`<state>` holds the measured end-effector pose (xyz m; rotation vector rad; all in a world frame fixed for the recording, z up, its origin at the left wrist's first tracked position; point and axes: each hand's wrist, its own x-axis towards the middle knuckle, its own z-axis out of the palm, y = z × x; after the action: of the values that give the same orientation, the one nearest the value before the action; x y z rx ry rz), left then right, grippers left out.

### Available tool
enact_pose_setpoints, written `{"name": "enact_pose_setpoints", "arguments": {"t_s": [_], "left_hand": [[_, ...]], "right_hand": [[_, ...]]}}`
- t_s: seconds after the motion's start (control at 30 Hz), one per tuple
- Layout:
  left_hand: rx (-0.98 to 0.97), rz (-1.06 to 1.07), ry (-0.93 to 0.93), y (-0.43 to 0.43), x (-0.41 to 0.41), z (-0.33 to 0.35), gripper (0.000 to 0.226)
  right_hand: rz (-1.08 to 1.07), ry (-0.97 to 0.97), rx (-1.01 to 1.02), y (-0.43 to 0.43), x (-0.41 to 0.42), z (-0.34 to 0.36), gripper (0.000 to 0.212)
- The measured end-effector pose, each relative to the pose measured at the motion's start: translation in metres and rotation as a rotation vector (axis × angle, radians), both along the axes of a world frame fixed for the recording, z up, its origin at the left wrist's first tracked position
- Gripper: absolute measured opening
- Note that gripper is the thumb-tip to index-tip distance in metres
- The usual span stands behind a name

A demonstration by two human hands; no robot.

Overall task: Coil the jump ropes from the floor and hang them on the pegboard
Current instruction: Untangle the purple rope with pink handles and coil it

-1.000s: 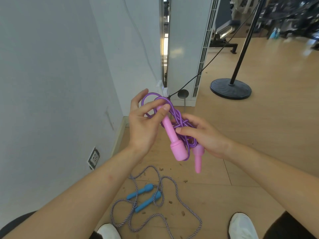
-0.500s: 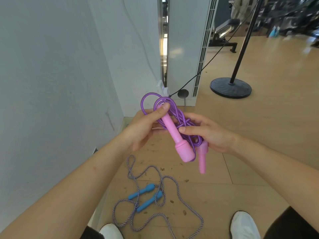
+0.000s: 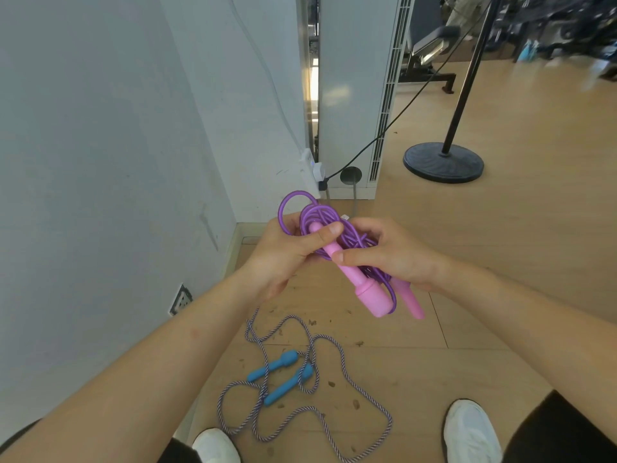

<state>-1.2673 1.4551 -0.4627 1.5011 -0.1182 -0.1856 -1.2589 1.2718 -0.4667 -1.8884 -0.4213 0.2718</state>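
Landmark: purple rope (image 3: 320, 212), coiled into a bundle and held in both my hands above the floor (image 3: 467, 345).
Left hand (image 3: 283, 259): on the rope's left. Its fingers (image 3: 329, 230) are curled round the upper loops, and the thumb presses the narrow end of the handle (image 3: 360, 285) against them.
Right hand (image 3: 390, 259): on the rope's right, clamped across the bundle's middle, with the forefinger lying over the handle.
Long axis: the handle slants from upper left to lower right, its thick end down and free. The second handle (image 3: 412, 304) lies just beside it on the right, at the same slant.
Loose loop: stands out at the rope's upper left, beyond the left thumb.
Blue rope (image 3: 337, 362): uncoiled on the floor, well below the purple rope, with neither hand near it.
Pegboard: not in view.
Judgement: this coil looks nearly done. The left hand is nearer the loose loop, so I would tuck it with that hand while the right holds the middle.
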Motion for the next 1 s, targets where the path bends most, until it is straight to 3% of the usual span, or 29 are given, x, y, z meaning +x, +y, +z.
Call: {"name": "enact_pose_setpoints", "arguments": {"t_s": [0.2,0.47,0.6,0.73,0.87,1.0], "left_hand": [[0.034,-0.102,0.068,0.014,0.006,0.007,0.017],[0.036,-0.098,0.071,0.022,0.005,0.011,0.019],[0.11,0.075,-0.105,0.016,0.003,0.005,0.016],[0.268,0.066,-0.257,0.018,0.003,0.004,0.017],[0.349,-0.081,-0.275,0.024,0.0,0.01,0.044],[0.244,-0.275,-0.252,0.023,-0.006,0.011,0.084]], "right_hand": [[-0.005,0.041,0.017,-0.008,0.006,-0.002,0.025],[0.041,0.037,-0.022,-0.01,0.009,0.003,0.041],[0.048,0.08,0.014,-0.004,0.002,0.004,0.039],[-0.026,0.172,0.099,-0.002,0.002,0.005,0.027],[-0.075,0.277,0.198,-0.002,0.002,0.008,0.023],[-0.12,0.324,0.27,0.0,0.003,0.007,0.014]]}}
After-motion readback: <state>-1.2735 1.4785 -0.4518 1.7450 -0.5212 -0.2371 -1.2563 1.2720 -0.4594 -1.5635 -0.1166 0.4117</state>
